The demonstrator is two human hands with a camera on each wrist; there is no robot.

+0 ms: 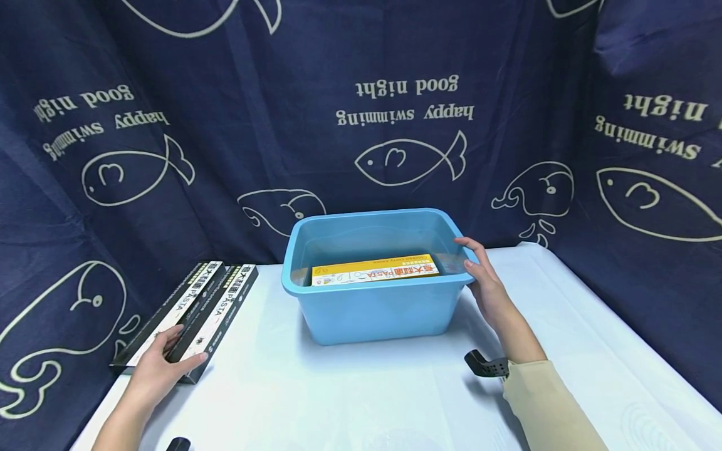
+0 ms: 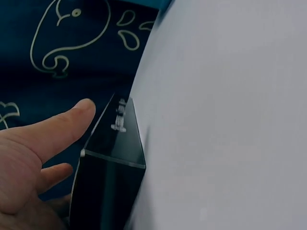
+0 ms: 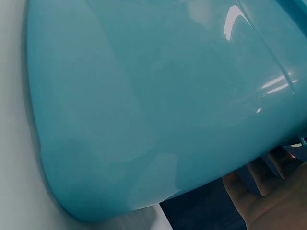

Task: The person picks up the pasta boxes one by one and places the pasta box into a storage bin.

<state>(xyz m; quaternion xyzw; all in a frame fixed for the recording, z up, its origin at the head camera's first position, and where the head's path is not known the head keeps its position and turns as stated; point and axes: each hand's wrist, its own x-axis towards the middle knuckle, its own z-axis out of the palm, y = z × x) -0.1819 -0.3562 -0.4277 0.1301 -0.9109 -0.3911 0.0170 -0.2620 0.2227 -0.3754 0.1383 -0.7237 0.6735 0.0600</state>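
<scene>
My left hand [image 1: 153, 371] is at the near end of two long black-and-white pasta boxes lying side by side at the left. Its thumb and fingers are spread over the right pasta box [image 1: 219, 313]; the left pasta box [image 1: 183, 307] lies just beyond. In the left wrist view the thumb [image 2: 72, 122] is stretched out beside the black box end [image 2: 108, 187]. My right hand [image 1: 492, 293] grips the right rim of a blue plastic bin [image 1: 378, 316], its fingers partly hidden behind the wall in the right wrist view. Inside the bin lies a yellow-and-white pasta box [image 1: 372, 269].
A white cloth [image 1: 350, 394] covers the table. Navy curtains [image 1: 282, 125] with fish and whale drawings hang behind and along both sides. A black wrist strap piece [image 1: 486, 364] juts out beside the right sleeve [image 1: 544, 401].
</scene>
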